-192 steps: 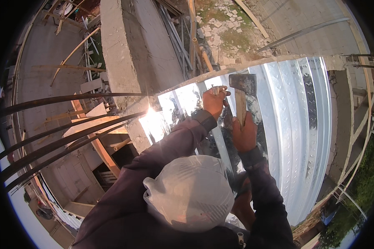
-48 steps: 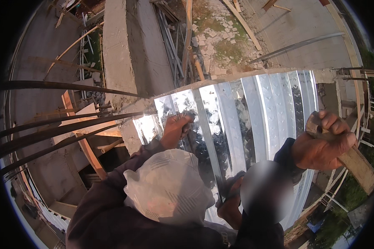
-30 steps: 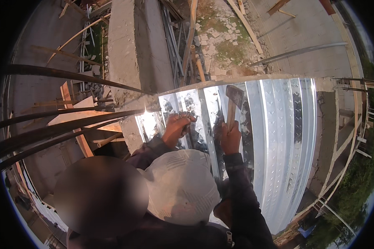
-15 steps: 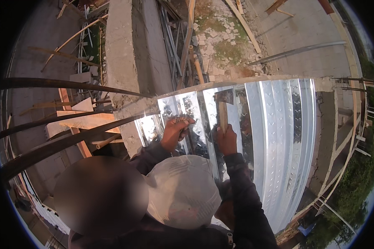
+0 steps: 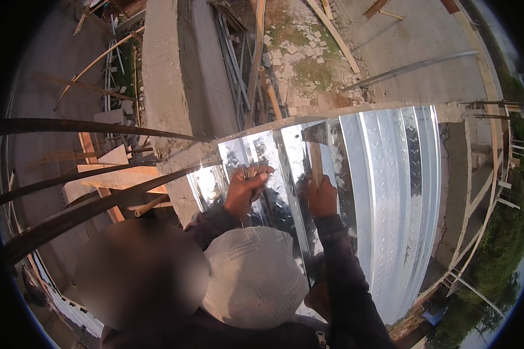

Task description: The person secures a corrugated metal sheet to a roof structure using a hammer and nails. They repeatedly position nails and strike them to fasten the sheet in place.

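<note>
My left hand (image 5: 243,192) is closed, its fingers pinched around small thin metal pieces (image 5: 251,170), too small to name surely. It hovers over or rests on the shiny ribbed metal decking sheet (image 5: 384,192); which, I cannot tell. To its right, my right hand (image 5: 321,198) is wrapped around the wooden handle of a hatchet (image 5: 316,157). The hatchet's dark metal head points away from me, near the far edge of the sheet. Between my forearms a pale grey, cloth-like rounded shape (image 5: 256,279) hides part of the sheet.
Dark steel bars (image 5: 99,203) jut in from the left toward a concrete beam (image 5: 163,70). Orange-brown boards (image 5: 119,174) lie below them. Past the sheet's far edge, the ground far below holds broken tiles (image 5: 297,58), poles and planks. A concrete edge (image 5: 454,192) borders the right side.
The hatchet head has swung slightly to the right of its former place, its handle now a little more tilted. My left hand keeps its grip. The whole view has shifted slightly.
</note>
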The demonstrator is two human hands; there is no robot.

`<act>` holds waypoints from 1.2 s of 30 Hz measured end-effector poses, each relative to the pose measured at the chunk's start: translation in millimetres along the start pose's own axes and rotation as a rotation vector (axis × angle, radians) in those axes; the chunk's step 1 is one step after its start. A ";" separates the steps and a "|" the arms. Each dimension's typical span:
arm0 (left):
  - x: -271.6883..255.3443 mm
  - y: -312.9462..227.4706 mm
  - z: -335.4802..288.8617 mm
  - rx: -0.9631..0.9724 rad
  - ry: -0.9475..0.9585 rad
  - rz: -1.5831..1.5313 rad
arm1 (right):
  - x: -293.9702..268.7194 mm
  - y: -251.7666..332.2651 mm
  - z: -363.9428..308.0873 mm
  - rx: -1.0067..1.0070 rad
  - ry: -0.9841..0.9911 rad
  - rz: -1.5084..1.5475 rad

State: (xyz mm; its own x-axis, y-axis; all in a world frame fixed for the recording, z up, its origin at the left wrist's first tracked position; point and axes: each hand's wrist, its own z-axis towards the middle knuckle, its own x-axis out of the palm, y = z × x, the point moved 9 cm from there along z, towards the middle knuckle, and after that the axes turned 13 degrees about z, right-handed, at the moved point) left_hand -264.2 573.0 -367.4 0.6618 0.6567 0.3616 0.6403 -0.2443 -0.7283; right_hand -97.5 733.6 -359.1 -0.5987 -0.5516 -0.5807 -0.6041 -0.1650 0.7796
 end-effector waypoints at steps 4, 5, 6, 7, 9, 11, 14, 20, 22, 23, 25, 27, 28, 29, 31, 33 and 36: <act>-12.2 4.2 -2.3 -0.031 -0.018 0.020 | -45.6 89.5 -5.4 -0.157 -0.241 0.149; -6.8 -0.6 -2.8 -0.019 0.012 0.006 | -43.1 80.1 -6.0 -0.109 -0.239 0.266; -4.2 -6.2 1.6 0.002 0.017 0.032 | -34.0 72.5 -4.4 -0.094 -0.209 0.214; 0.0 -9.2 5.6 0.017 0.023 0.056 | -22.3 57.1 -4.4 -0.072 -0.179 0.159; 8.4 -12.9 6.5 0.024 0.025 0.094 | 16.2 0.7 -1.0 0.056 0.069 -0.160; 5.7 -24.0 8.7 0.034 -0.002 0.133 | 27.6 -0.4 -8.9 0.067 0.167 -0.158; -7.3 -25.8 19.1 0.058 -0.048 0.185 | 26.8 38.3 -18.3 -0.058 0.101 -0.010; 0.9 -48.0 38.6 0.161 -0.069 0.160 | 27.7 -15.6 -4.1 0.108 0.156 -0.111; -1.6 -58.5 42.5 0.114 -0.131 0.281 | 18.3 -10.0 -3.8 0.061 0.171 -0.037; 8.0 -70.9 51.1 0.140 -0.164 0.308 | 8.8 -14.7 1.6 0.087 0.145 -0.016; 22.6 -85.3 68.8 0.184 -0.099 0.328 | -31.9 -4.9 11.7 0.234 0.107 0.161; 65.1 -110.7 88.7 0.232 0.006 0.302 | -96.8 -16.1 24.2 0.244 0.000 0.145; 93.2 -130.1 96.0 0.250 0.056 0.332 | -133.5 -25.7 28.4 0.182 -0.075 0.043; 122.0 -153.7 101.3 0.275 0.103 0.363 | -165.5 -37.8 29.6 0.283 -0.104 -0.023; 170.3 -204.5 110.1 0.350 0.178 0.373 | -228.9 -55.8 28.0 0.404 -0.122 -0.211; 206.5 -243.7 119.1 0.416 0.240 0.342 | -271.8 -49.4 11.4 0.573 -0.079 -0.334; 241.0 -280.9 126.4 0.462 0.293 0.303 | -308.1 -26.9 -45.8 0.802 0.030 -0.334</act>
State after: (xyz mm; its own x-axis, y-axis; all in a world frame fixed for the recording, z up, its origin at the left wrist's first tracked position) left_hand -333.8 890.0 -149.3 0.9091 0.3673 0.1967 0.2163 -0.0125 -0.9763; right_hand 127.3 870.6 -190.4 -0.3170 -0.6004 -0.7342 -0.9406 0.2980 0.1624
